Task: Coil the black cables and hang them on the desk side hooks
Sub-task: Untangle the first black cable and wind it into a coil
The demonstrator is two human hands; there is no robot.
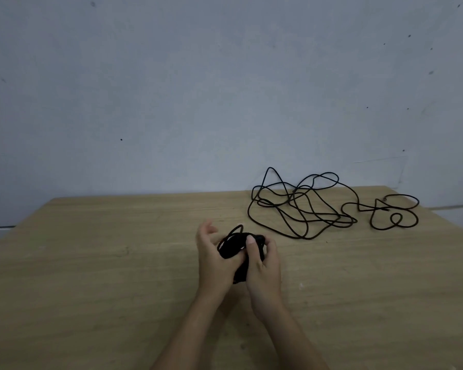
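Item 1, coiled cable: a black bundle wound into a tight hank, held between both hands just above the bench, in front of us. One loop stands up from the top of the hank. Its lower end runs down between the two palms and is hidden there, so we cannot make out either plug.

Item 2, right hand: to the right of the coiled cable, its grip is clamped on it. The thumb lies flat across the top and the fingers curl round the far side, their tips mostly hidden behind the black strands.

Item 3, left hand: to the left of the coiled cable, with the palm against the hank. Its grip is apart: the fingers are lifted clear of the strands and spread, and they are blurred, so we cannot count them. We cannot tell how the thumb lies.

Item 4, loose cable: beyond the coiled cable and to its right, well apart from it, a second black cable sprawls in overlapping loops on the bench. A smaller cluster of loops trails further right. Its ends are too small to make out.

Item 5, wall: behind the coiled cable, grey-blue and speckled, meeting the far edge of the bench.
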